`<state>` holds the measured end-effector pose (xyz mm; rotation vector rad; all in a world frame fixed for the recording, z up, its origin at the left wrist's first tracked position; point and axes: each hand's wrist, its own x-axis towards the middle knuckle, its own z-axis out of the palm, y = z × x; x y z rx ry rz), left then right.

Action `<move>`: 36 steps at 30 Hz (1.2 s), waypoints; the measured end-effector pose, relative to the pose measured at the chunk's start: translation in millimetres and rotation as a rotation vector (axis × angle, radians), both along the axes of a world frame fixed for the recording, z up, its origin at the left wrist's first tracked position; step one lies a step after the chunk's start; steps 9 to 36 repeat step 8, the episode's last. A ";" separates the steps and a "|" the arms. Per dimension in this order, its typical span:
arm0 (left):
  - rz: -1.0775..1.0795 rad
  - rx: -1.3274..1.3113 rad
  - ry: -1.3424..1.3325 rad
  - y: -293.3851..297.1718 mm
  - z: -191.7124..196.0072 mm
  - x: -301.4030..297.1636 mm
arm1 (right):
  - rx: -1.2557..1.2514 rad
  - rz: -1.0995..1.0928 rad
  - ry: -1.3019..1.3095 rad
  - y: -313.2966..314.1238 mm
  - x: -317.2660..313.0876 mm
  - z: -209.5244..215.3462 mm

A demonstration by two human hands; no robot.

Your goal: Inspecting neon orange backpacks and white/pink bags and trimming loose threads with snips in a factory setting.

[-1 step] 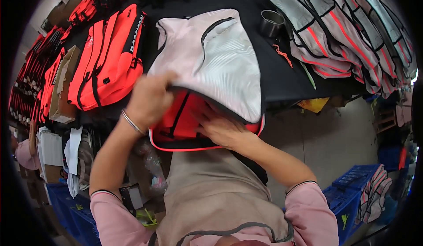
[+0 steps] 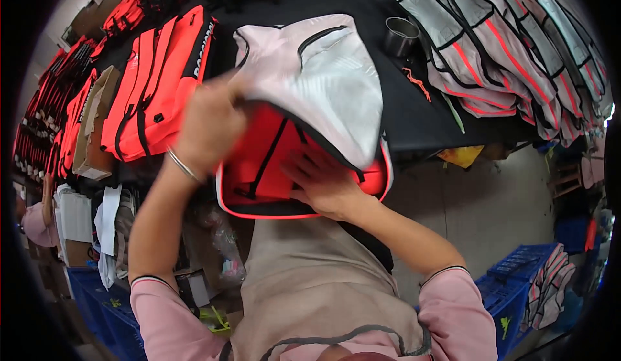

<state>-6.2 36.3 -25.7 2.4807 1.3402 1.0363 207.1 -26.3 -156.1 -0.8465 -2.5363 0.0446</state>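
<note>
In front of me lies a bag with a silver and pale pink front panel, edged in dark binding and bearing a curved dark zipper. My left hand, partly blurred, is closed on the panel's near left edge and holds it up. Beneath the raised panel shows the bright red inside with a black strap across it. My right hand reaches in under the panel, fingers spread over the red fabric; the fingertips lie in shadow. A red rim with dark lining curves along the bag's near side.
Left of the bag lies a red backpack beside an open cardboard box. At right are a metal cup, an orange cord, a thin green strip and piled grey bag pieces. Blue crates stand below.
My left hand has lifted the panel's edge higher and a little left, so more of the red inside shows. My right hand stays in about the same place.
</note>
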 end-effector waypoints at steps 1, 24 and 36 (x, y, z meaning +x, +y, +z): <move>0.111 0.075 -0.026 9.6 33.5 3.7 | -0.131 -0.036 -0.068 4.5 7.6 -30.3; -0.020 0.085 -0.004 -8.8 34.2 42.4 | -1.079 0.036 0.314 73.1 9.3 26.4; -0.020 0.085 -0.004 -8.8 34.2 42.4 | -1.079 0.036 0.314 73.1 9.3 26.4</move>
